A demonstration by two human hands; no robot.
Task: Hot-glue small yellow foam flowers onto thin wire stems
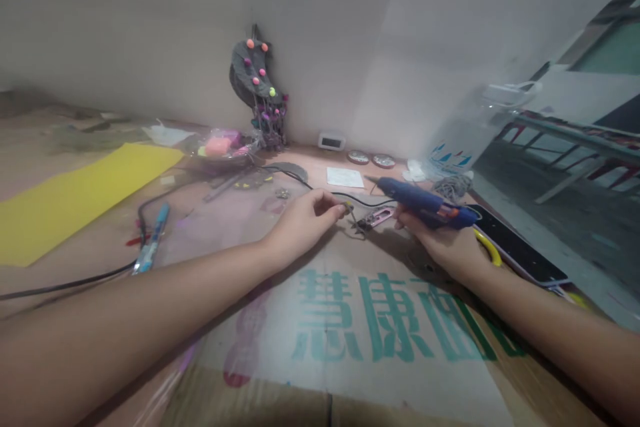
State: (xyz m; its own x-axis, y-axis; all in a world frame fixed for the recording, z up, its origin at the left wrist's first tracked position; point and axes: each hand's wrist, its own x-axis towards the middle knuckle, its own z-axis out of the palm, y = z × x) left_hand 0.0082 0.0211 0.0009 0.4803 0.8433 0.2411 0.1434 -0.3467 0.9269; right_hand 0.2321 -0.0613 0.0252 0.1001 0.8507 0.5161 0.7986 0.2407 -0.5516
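My left hand (311,221) pinches a short grey-brown piece of cord (356,221) between thumb and fingertips; a small yellowish spot shows at its upper end. My right hand (453,252) is wrapped around a blue hot glue gun (420,202), its nozzle pointing left, above and beyond the cord. Between the hands, a small pink-and-metal tool (379,217) lies on the table, its exact kind unclear. Under both arms spreads a pale plastic sheet (325,373) with green printed characters. Yellow handles, perhaps of scissors (489,247), peek out beside my right wrist.
A grey crescent decoration (243,73) with pompoms stands against the wall. Further items include a yellow sheet (90,200), a pen (153,240), a bag of pompoms (220,145), a small clock (331,141), grey yarn (453,187), a clear bottle (455,127) and a phone (520,243). A black cable (70,285) crosses the table.
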